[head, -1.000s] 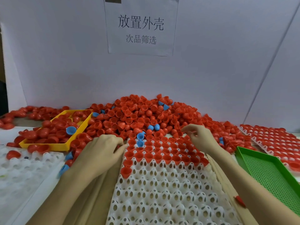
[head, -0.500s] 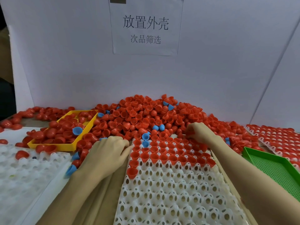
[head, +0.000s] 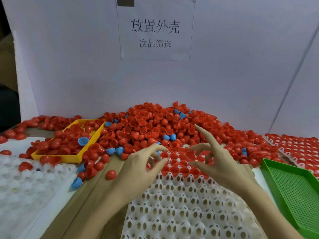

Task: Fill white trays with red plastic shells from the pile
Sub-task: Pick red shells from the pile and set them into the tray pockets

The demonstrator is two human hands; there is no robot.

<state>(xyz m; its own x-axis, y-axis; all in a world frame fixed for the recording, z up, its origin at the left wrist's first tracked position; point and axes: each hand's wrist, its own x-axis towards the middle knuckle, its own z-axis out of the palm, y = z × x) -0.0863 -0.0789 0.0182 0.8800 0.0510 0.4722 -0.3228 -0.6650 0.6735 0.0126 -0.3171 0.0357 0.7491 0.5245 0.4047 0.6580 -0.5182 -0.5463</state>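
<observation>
Mostly the white tray (head: 181, 209) shows empty holed sockets.

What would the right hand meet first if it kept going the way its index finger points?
Most likely the pile of red shells: the right hand points its index finger up and away over the white tray toward the heap. Depth is unclear from this single view.

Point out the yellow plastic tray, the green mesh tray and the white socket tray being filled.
Yellow plastic tray (head: 57, 157): head view, near rim.
Green mesh tray (head: 293, 190): head view, mesh floor.
White socket tray (head: 186, 209): head view, empty sockets.
</observation>
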